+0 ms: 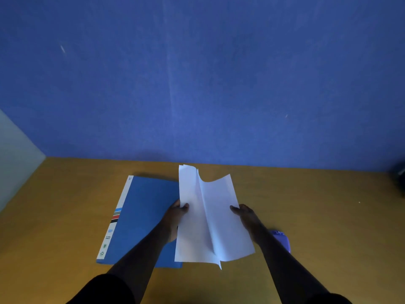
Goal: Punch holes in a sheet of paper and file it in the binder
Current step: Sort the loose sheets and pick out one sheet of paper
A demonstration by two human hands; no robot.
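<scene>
White sheet of paper (210,218), creased lengthwise down the middle, held up above a wooden desk (306,205). Pinched at its left edge by left hand (175,218), at its right edge by right hand (246,218). Partly overlapping closed blue binder (142,216) lying flat, left. Purple hole punch (282,239) behind right wrist. Blue wall (197,73) beyond.

left hand (175,218) — thumb on top of the sheet of paper (210,218), fingers hidden beneath its left edge | right hand (247,218) — pinches the sheet's right edge, thumb on top | both forearms reach forward from the bottom of the view, converging slightly | dark sleeves at the elbows
</scene>
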